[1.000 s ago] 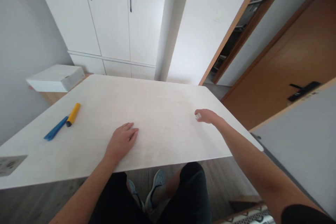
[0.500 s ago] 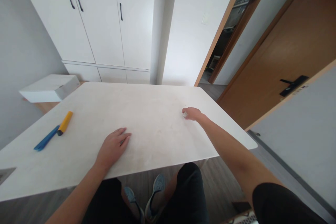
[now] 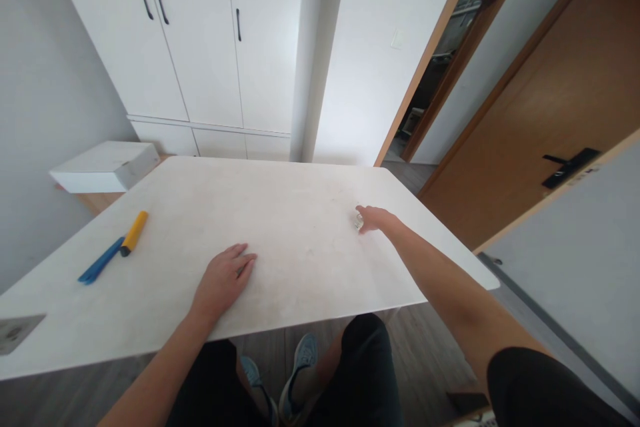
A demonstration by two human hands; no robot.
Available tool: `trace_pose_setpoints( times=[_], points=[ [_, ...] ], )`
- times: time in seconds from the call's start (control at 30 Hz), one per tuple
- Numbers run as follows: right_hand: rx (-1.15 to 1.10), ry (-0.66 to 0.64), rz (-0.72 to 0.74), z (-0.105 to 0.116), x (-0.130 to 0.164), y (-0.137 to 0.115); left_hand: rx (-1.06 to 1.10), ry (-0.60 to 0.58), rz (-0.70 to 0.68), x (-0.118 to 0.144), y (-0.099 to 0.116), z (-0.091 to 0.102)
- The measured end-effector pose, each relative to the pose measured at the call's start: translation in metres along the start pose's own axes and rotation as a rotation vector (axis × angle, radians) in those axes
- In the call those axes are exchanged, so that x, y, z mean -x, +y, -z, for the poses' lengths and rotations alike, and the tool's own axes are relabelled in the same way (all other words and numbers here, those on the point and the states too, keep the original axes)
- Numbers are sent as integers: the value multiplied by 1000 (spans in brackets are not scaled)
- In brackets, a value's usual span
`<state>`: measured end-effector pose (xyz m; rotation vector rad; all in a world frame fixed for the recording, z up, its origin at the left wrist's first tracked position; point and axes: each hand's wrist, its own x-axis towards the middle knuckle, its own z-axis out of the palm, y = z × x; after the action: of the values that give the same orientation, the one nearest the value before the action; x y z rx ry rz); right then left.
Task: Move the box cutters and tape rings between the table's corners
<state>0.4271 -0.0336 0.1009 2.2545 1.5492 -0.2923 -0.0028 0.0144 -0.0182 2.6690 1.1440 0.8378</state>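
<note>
My left hand (image 3: 223, 282) lies palm down near the front edge of the white table (image 3: 280, 213). Its fingers are stretched out, with nothing visible in them. Toward the right side of the table, my right hand (image 3: 373, 218) has its fingers and thumb around a small clear or whitish object (image 3: 359, 221). Its exact kind is too small to make out. On the left part of the table lie a yellow tube-like thing with a dark end (image 3: 135, 233) and a folded blue thing (image 3: 101, 260), their ends close together.
A white box (image 3: 106, 167) stands beyond the table's far left corner. White cupboards (image 3: 200, 33) rise behind. A grey metal plate (image 3: 20, 333) is set into the left front of the table. To the right is a brown door (image 3: 540, 93) with a black handle.
My right fingers have spread slightly, so more of the small object shows between them. The whole view has shifted a little as my head turned left. My left hand stays flat.
</note>
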Motion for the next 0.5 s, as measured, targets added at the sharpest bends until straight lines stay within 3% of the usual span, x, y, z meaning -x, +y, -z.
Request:
trace_pose_setpoints(
  times=[0.1, 0.2, 0.33, 0.43, 0.5],
  points=[
    [3, 91, -40, 13, 10, -25, -18, -9, 17, 0, 8, 5],
    [-62, 225, 101, 29, 11, -80, -4, -28, 59, 1, 17, 10],
    [-208, 284, 437, 49, 12, -197, 36, -44, 106, 0, 21, 14],
    [-369, 192, 647, 59, 19, -299, 69, -34, 109, -1, 20, 14],
    [-500, 99, 697, 65, 22, -363, 114, -32, 103, 0, 19, 13]
  ],
)
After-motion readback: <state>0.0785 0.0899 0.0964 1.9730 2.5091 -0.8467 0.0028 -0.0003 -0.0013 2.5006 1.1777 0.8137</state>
